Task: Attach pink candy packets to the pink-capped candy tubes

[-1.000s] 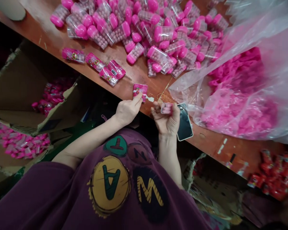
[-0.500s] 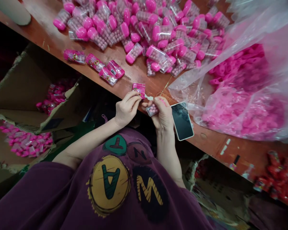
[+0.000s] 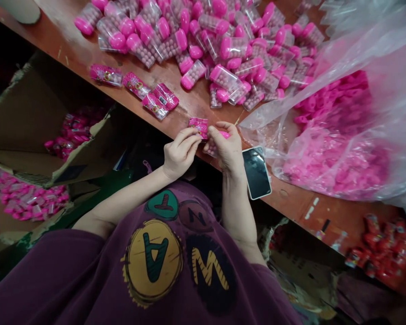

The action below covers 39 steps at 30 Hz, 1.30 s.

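Taking the hands as the centre of the dial, the left hand [image 3: 182, 152] pinches the near edge of a flat, shiny pink printed plastic sachet [image 3: 199, 123] on the worktop [image 3: 186, 104], thumb and fingers together on it; a second ago its index finger lay stretched across the sachet's face. The right hand [image 3: 229, 148] changes most: palm-up at first, it is now turned over and brought in toward the sachet. Its fingers are clamped around a small clear plastic bottle [image 3: 210, 148] of pale pink balls with a bright pink cap, partly covered by the hand. The bottle's clear end, well apart from the sachet before, now sits just beside it, at four o'clock; whether they touch I cannot tell. The black-screened, white-edged phone [image 3: 257, 173] at four o'clock, partly covered earlier, shows more fully. The capped-bottle heap [image 3: 232, 47] at twelve and pink printed packets [image 3: 155, 104] at ten are unchanged.
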{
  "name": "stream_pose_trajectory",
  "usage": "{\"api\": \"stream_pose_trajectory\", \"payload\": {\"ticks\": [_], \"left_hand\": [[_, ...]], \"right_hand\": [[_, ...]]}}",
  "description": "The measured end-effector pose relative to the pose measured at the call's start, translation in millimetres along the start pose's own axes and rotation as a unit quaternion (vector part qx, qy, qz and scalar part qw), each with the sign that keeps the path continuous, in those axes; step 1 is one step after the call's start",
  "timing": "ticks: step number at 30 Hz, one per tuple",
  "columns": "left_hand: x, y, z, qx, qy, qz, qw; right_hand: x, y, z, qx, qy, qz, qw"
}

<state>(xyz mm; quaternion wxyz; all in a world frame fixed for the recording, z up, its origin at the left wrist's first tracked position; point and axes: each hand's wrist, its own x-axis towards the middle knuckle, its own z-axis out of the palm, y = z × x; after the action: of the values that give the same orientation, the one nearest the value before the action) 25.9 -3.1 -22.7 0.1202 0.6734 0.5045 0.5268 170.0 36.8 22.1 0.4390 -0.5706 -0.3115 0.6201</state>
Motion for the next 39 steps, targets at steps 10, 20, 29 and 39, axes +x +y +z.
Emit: {"api": "stream_pose_trajectory", "payload": {"ticks": [10, 20, 29, 39], "left_hand": [[2, -1, -6.3, 0.017, -0.065, -0.063, 0.996], [3, -12, -1.5, 0.084, -0.142, -0.06, 0.984], [11, -2, -7.6, 0.088, -0.139, -0.076, 0.983], [56, 27, -18.4, -0.353, -0.177, -0.413, 0.821]], "right_hand": [[7, 14, -6, -0.087, 0.015, -0.102, 0.991], [11, 11, -7, -0.265, 0.033, -0.151, 0.952], [4, 9, -25, -0.172, 0.068, -0.182, 0.966], [-38, -20, -18, 0.013, -0.015, -0.093, 0.995]]}}
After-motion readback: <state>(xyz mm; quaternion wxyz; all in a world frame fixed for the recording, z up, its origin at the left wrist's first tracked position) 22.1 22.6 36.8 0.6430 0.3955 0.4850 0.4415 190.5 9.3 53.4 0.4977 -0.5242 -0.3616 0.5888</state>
